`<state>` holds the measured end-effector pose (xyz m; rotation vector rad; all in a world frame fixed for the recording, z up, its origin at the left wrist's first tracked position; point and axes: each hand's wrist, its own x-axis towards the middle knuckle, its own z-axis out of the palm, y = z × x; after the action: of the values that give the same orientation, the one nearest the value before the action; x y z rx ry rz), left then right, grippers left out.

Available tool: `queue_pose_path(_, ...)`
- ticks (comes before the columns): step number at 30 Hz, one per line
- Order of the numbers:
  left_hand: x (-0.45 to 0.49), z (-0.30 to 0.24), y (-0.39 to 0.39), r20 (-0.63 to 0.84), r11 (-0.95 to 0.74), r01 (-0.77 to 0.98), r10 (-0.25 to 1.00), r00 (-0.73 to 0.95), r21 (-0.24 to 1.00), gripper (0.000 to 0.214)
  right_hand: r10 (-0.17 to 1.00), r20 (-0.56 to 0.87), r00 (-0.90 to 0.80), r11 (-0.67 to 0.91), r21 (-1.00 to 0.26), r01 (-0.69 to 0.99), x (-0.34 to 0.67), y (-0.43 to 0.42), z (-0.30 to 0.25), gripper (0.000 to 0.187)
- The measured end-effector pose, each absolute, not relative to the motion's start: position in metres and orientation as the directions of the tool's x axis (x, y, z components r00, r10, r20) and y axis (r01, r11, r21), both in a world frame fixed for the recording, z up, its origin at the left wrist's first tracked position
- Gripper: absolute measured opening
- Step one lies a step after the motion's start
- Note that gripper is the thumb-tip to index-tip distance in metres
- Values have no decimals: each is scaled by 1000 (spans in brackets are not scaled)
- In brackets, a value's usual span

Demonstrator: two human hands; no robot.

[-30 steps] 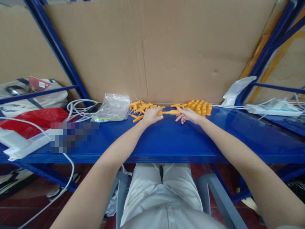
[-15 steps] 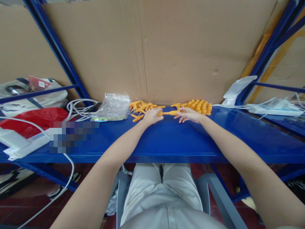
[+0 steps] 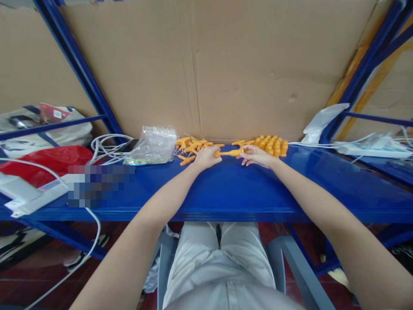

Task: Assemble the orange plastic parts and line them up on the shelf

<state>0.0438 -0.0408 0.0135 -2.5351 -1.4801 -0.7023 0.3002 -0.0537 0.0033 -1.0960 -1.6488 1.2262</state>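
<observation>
A yellow-orange plastic piece with a ribbed, screw-like shaft (image 3: pixel 228 153) lies level between my two hands, just over the blue tabletop. Its left end is in my left hand (image 3: pixel 207 158), whose fingers are wrapped round it. At the wider right end, the fingertips of my right hand (image 3: pixel 256 156) pinch it; the lower fingers hang loosely curled. Behind my left hand is a loose pile of orange T-shaped handles (image 3: pixel 192 144) with small chains. Close behind my right hand stand rows of orange plastic pieces (image 3: pixel 272 144), partly covered by that hand.
A clear plastic bag (image 3: pixel 153 144) sits left of the pile, beside coiled white cables (image 3: pixel 109 144). Further left are a red bag (image 3: pixel 48 161) and a white power strip (image 3: pixel 35 200). Cardboard (image 3: pixel 226 73) walls off the back of the blue table (image 3: pixel 226 189). White packaging (image 3: pixel 318 125) leans at right.
Both hands keep their hold on the orange piece. The right fingertips have shifted very slightly; otherwise the scene looks the same.
</observation>
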Motion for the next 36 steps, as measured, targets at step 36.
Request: queue_pose_path(36,41,19,-48,469,-518,851,775,424,88,41,954,156,-255,244,-900,362,286,-59,11,55)
